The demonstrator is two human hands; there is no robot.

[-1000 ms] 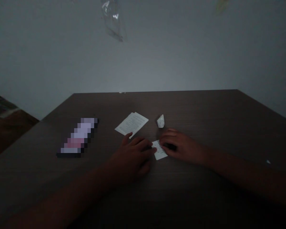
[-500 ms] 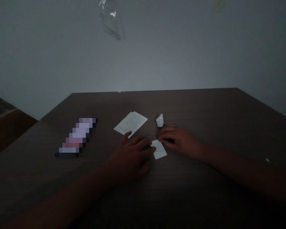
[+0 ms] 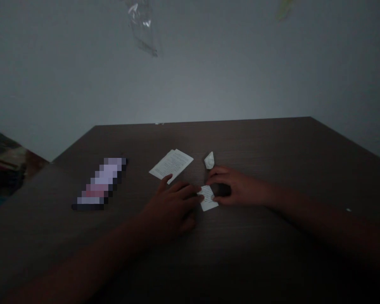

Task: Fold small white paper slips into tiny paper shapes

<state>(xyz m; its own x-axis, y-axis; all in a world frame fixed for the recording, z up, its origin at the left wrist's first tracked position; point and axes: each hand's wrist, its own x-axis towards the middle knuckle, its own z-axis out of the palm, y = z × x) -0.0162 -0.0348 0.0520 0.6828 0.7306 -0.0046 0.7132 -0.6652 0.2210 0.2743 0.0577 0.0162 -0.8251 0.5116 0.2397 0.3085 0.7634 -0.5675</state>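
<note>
A small slip of printed white paper [image 3: 210, 204] lies flat on the dark table between my hands. My left hand [image 3: 174, 207] rests with its fingers spread, fingertips on the slip's left edge and one finger by the stacked sheets. My right hand [image 3: 232, 185] touches the slip's right edge with the thumb, its other fingers apart from the thumb and curved over the table. Printed sheets [image 3: 172, 164] lie beyond my left hand, overlapping. Just past my right fingertips sits a small folded white paper piece [image 3: 209, 160].
A phone [image 3: 103, 181], blurred by large pixels, lies on the left of the table [image 3: 256, 143]. A pale wall [image 3: 209, 67] stands behind, with a clear plastic bag [image 3: 142, 29] on it. A tiny white scrap [image 3: 348, 210] is at the right.
My right thumb and fingers have spread apart, and the thumb has come onto the slip's right edge. My left hand stays on the slip. The whole view has shifted slightly.
</note>
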